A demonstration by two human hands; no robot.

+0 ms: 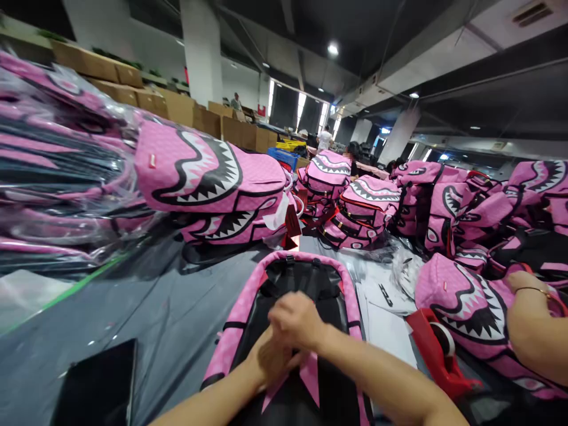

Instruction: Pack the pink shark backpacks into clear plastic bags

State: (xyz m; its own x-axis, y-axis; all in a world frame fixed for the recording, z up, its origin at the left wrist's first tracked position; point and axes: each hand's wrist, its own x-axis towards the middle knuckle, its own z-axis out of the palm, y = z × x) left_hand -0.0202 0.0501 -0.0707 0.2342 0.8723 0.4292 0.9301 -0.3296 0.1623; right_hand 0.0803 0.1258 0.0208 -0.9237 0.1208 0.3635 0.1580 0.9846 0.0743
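A pink backpack (348, 284) lies in front of me with its black back panel and straps facing up. Over the middle of that panel my two hands overlap. My right hand (296, 319) is on top, its fingers curled and slightly blurred. Beneath it is my left hand (271, 358), partly covered, with its fingers bent in. Whatever they hold between them is hidden. Pink pointed patches (310, 378) show on the panel just below the hands.
Shark-mouth backpacks are stacked ahead (208, 171) and plastic-wrapped at left (66, 177). A dark tablet-like slab (97, 384) lies at lower left. At right are a red tape dispenser (437, 355), white papers (386, 331) and another person's arm (535, 325) over a backpack (470, 302).
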